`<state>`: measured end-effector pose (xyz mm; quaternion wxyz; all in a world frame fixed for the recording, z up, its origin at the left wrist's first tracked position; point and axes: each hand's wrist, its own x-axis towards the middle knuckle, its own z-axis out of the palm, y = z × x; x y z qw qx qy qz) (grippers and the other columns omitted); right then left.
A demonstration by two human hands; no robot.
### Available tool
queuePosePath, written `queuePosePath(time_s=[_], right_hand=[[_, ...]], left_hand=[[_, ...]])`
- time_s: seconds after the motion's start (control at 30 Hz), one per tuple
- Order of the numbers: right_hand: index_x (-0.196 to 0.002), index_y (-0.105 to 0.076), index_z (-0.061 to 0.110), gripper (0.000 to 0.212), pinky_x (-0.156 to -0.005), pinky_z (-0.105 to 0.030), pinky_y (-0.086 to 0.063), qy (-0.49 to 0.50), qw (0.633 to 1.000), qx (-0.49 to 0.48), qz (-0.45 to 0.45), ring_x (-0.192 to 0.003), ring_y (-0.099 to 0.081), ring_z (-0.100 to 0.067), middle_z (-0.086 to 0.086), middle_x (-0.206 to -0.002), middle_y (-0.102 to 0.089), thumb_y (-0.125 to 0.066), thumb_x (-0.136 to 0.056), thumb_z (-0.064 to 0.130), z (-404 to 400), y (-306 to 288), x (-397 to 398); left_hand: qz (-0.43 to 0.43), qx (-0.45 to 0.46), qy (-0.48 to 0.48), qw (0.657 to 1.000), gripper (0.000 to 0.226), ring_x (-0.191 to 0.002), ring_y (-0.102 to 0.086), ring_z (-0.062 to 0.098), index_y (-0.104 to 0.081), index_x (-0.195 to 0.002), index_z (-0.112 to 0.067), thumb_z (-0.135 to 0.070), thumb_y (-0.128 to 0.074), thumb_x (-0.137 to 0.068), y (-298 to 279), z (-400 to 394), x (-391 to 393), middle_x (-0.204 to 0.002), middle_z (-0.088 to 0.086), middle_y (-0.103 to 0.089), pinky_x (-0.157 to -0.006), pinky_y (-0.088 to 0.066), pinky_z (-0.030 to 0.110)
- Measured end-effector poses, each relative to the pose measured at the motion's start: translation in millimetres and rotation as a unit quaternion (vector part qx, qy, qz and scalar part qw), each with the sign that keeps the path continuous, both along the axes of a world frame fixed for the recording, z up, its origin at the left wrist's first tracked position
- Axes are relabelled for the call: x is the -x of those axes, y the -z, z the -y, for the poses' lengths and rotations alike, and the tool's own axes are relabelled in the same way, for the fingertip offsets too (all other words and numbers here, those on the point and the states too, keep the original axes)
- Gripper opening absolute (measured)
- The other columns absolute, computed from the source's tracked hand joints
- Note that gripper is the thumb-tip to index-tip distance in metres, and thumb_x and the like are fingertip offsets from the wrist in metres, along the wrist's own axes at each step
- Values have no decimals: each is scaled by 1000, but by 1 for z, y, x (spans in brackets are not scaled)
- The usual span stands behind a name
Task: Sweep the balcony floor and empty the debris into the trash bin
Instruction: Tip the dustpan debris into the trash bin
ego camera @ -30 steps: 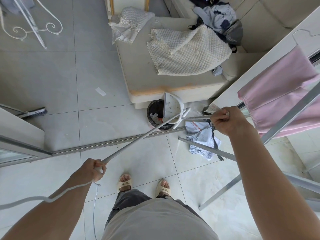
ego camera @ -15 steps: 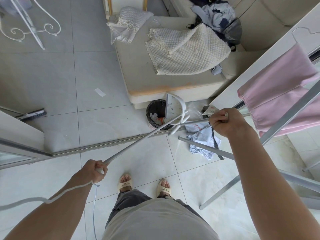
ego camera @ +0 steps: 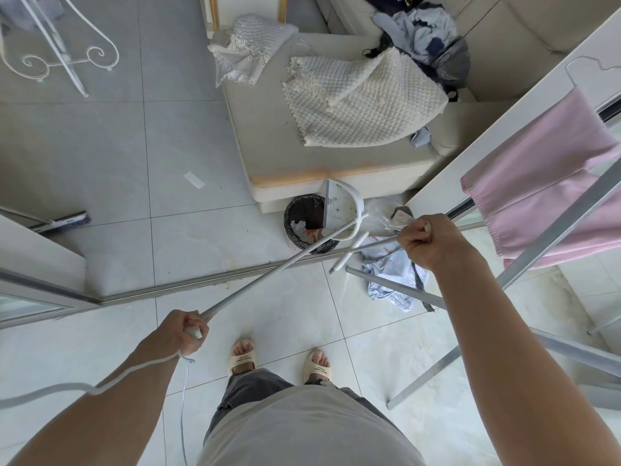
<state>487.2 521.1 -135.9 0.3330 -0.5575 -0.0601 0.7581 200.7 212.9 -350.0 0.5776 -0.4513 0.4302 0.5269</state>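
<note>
The white long-handled dustpan is tipped over the black round trash bin beyond the door track, so debris falls in; the left hand is clenched on its handle, the right hand on a thin grey rod

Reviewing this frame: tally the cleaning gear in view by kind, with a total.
Long-handled dustpan, held by the left hand and tipped over the bin: 1
Trash bin: 1
Thin pole in the right hand, head unclear: 1
Brush head on the floor at left: 1
Total: 4
</note>
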Motion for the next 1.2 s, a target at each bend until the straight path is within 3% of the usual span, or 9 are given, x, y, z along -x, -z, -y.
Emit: queuePosePath(time_s=[0.1,0.2,0.33,0.43,0.57,0.73,0.87,0.97,1.2], right_hand=[[-69,-34,15,41,-26,-14,-24,16,999,-3,-36,-30,-35,-6,0,-42,-36,-35,-47,-20,1,-6,-3],[-70,-35,15,36,-27,-14,-24,17,999,4,-44,-31,-33,-6,-1,-42,-35,-34,-55,-18,0,-4,-10],[-75,-38,16,41,-26,-16,-25,2,1000,21,0,-31,-32,-6,0,-43,-34,-33,-54,-19,-5,6,-15],[-77,-40,17,34,-27,-14,-24,5,1000,18,15,-31,-33,-6,-1,-45,-37,-30,-63,-11,-5,5,-9],[-73,-40,14,26,-26,-14,-24,14,1000,18,-8,-31,-36,-5,0,-64,-42,-36,-63,-10,-4,0,-3],[-73,-34,16,43,-27,-15,-26,5,999,0,-42,-33,-35,-6,-1,-45,-35,-37,-48,-20,-3,-2,-19],[-69,-31,16,27,-28,-15,-25,5,999,21,-31,-31,-33,-7,0,-44,-31,-31,-63,-11,-2,2,-29],[-65,-30,16,25,-28,-13,-24,0,1000,23,-14,-29,-33,-6,1,-41,-31,-30,-63,-9,-2,5,-35],[-69,-34,14,29,-27,-13,-23,-24,998,50,4,-29,-32,-4,3,-53,-37,-26,-91,-3,0,22,-54]], left_hand=[[-8,0,-2,1000,19,-23,-30,7,-46,-83,-8,-6,-36,-99,7,-1,3,-39,-3,-38,-29,-31,12],[-2,-2,-10,1000,15,-24,-30,7,-47,-86,-8,-6,-38,-98,15,-1,6,-60,-4,-45,-30,-33,13],[-4,-3,-13,1000,13,-23,-29,8,-47,-89,-8,-6,-37,-98,16,-2,9,-38,-3,-38,-28,-30,13],[-12,2,-11,1000,15,-23,-30,7,-47,-88,-8,-6,-37,-98,10,-2,7,-37,-3,-38,-28,-29,13],[-21,11,-11,1000,17,-23,-30,7,-47,-85,-7,-5,-36,-98,5,-2,3,-37,-3,-37,-28,-29,12],[-27,19,-10,999,17,-23,-30,7,-47,-85,-6,-4,-35,-97,1,0,0,-37,-2,-37,-28,-29,12],[-30,18,-8,999,17,-24,-29,8,-45,-83,-9,-4,-35,-96,-2,0,-2,-38,-3,-36,-29,-29,12],[-33,21,-3,999,17,-24,-30,8,-44,-81,-10,-4,-37,-96,-4,0,-5,-49,-1,-43,-30,-30,12],[-92,7,10,996,28,-23,-28,6,-39,-74,-13,-1,-30,-97,-34,-4,-18,-40,1,-42,-28,-27,11]])
